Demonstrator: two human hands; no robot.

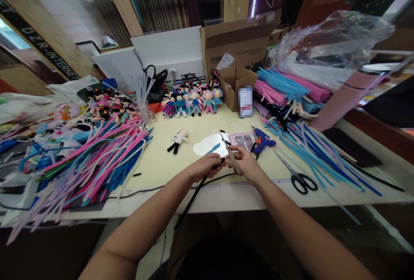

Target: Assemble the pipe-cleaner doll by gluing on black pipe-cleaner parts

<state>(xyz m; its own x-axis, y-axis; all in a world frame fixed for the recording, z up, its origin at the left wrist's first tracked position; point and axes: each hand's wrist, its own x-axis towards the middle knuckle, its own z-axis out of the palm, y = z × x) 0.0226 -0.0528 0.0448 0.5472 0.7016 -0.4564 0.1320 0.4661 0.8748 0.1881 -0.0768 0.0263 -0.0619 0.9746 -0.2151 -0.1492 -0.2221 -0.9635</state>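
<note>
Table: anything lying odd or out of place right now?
One small doll lies flat and alone mid-table, apart from the row of dolls standing at the back. Pipe cleaners on the left sprawl past the table edge. Scissors lie open near the front edge.

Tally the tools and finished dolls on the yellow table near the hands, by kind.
Scissors: 1
Blue glue gun: 1
Doll lying alone: 1
Stick in the right hand: 1
Black pipe cleaner in the left hand: 1
Total: 5
The standing dolls farther back are too crowded to count.
</note>
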